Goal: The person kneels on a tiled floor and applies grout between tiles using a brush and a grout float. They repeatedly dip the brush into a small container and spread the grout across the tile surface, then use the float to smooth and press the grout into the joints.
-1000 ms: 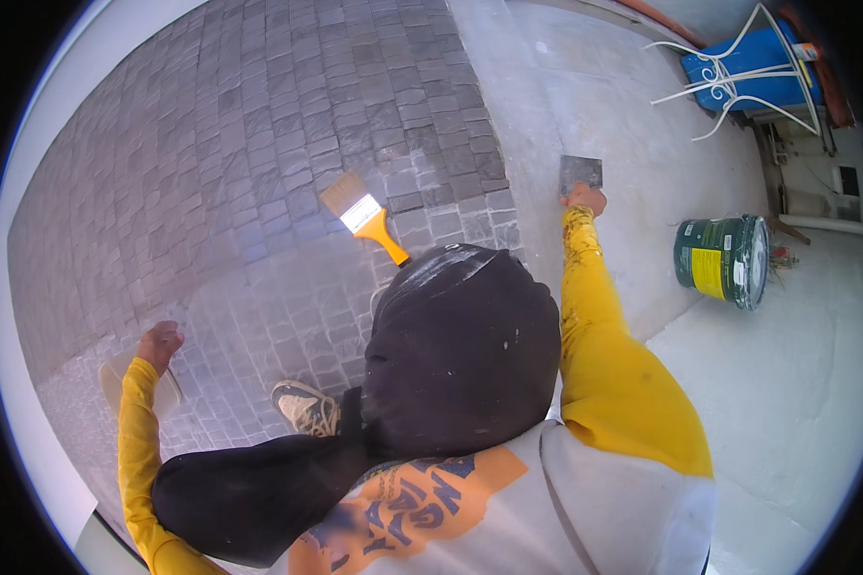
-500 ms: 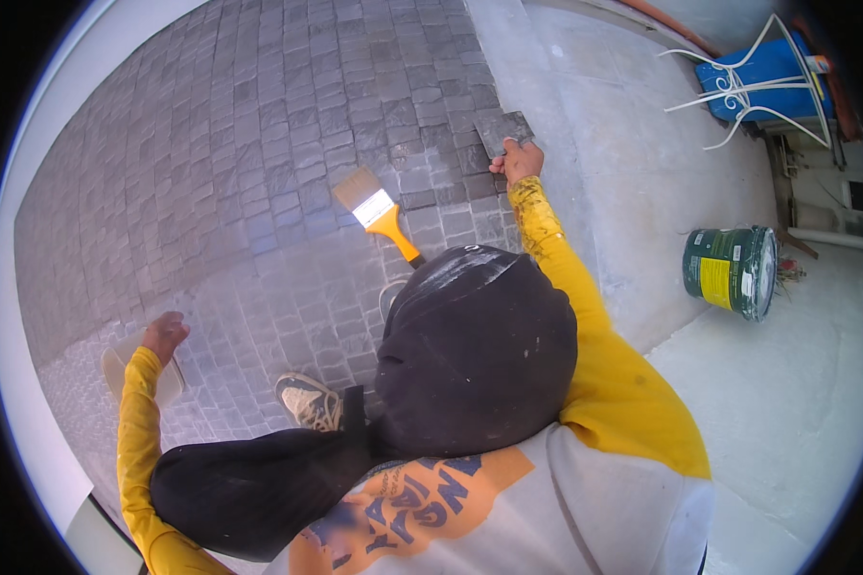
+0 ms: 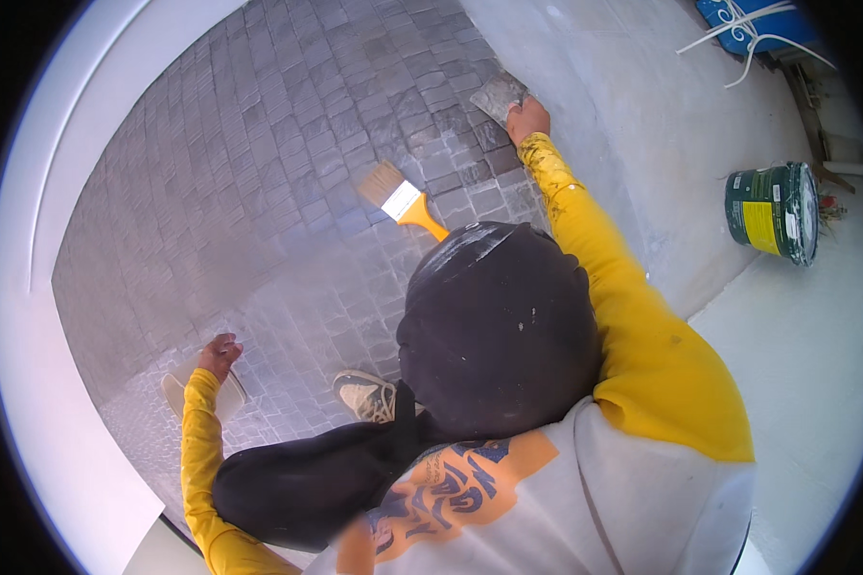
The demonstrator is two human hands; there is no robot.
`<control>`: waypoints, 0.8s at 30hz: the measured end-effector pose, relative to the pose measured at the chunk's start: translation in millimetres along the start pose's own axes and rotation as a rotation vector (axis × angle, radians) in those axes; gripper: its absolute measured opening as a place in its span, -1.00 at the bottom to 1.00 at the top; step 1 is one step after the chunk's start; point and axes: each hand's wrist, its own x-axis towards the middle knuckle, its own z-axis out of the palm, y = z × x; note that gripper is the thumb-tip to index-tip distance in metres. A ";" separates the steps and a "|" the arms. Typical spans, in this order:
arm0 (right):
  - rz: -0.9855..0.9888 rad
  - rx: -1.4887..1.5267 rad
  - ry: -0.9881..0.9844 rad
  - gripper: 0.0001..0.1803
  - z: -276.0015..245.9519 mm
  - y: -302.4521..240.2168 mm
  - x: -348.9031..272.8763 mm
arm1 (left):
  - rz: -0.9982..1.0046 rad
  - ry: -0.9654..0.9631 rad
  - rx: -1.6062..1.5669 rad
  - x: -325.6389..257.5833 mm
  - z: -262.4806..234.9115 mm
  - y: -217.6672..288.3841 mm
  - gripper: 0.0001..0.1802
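Many grey stones make the floor (image 3: 259, 172). 1 green bucket (image 3: 763, 211) sits far right, maybe to leave arm room. The left hand (image 3: 221, 356) has half-curled fingers over a pale board (image 3: 174, 389); I can't tell if they grip it. 1 brush (image 3: 415, 208) lies by the bent knee (image 3: 499, 326), maybe to stay handy. The right hand (image 3: 528, 121) pinches a thin grey plate (image 3: 495, 97) at the stones' edge.

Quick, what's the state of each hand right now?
Left hand: curled, beside a pale flat item; grip cannot be told.
Right hand: closed, holding a flat grey plate.
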 end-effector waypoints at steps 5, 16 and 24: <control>0.011 0.000 -0.011 -0.69 -4.7 4.6 8.7 | 0.052 -0.023 0.016 4.1 -1.4 0.3 -0.41; 0.125 -0.013 -0.027 -0.70 0.7 -7.1 8.9 | 0.035 -0.015 0.027 1.7 -0.2 -6.6 -0.43; 0.088 -0.027 -0.022 -0.73 -4.9 -15.2 6.7 | 0.028 -0.012 0.022 -3.4 -0.6 10.0 -0.43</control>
